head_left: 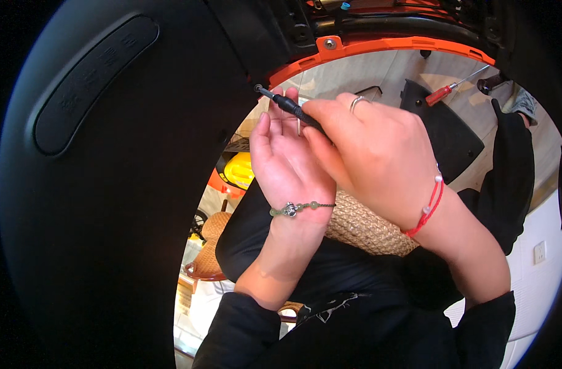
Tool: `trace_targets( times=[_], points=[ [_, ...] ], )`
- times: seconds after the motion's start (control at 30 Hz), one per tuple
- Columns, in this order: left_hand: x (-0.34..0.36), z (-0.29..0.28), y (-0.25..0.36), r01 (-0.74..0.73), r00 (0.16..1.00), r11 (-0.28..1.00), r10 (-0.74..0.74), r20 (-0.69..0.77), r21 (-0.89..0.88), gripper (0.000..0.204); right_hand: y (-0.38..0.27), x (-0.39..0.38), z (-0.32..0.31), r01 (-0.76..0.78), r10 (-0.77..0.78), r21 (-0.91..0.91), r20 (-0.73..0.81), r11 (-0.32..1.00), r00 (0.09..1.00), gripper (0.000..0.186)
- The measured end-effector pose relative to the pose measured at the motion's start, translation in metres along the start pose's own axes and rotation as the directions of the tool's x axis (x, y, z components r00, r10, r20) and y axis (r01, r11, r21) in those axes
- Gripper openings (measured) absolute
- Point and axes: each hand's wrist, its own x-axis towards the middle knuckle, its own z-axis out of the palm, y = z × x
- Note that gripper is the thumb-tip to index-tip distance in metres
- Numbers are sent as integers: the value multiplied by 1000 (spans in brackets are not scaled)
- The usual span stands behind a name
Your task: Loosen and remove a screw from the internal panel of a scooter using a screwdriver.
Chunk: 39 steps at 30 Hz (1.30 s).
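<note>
My right hand (373, 150) grips a black screwdriver (293, 106), its tip on a small fastener (257, 88) at the edge of the black panel (121, 209) that fills the left side. My left hand (290, 160), palm up with loosely curled fingers, sits just below the tool and seems to hold a thin pale rod (299, 126); its fingertips are partly hidden. An orange curved strip (379, 44) runs along the panel's upper opening.
On the pale floor lie a red-handled screwdriver (439, 95) and a flat black part (450, 141). A woven mat or seat (370, 227) is under my arms. A yellow object (238, 169) and wicker furniture (210, 258) show at left, a wall socket (539, 252) at right.
</note>
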Motion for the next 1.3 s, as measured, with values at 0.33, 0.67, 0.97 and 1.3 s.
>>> trace_targets(
  times=[0.33, 0.67, 0.97, 1.3],
  points=[
    [2, 3, -6, -88, 995, 992, 92, -42, 94, 34, 33, -11, 22, -174, 174, 295, 27, 940, 984, 21],
    [8, 0, -22, -98, 995, 979, 101, -9, 176, 42, 69, -25, 55, -466, 373, 707, 298, 533, 879, 29],
    [17, -7, -25, -135, 978, 921, 183, -99, 366, 36, 62, -31, 72, -628, 334, 778, 589, 10, 736, 27],
    [18, -15, -31, -208, 966, 869, 255, -46, 448, 30, 51, -38, 88, -558, 281, 674, 724, -484, 630, 18]
  ],
)
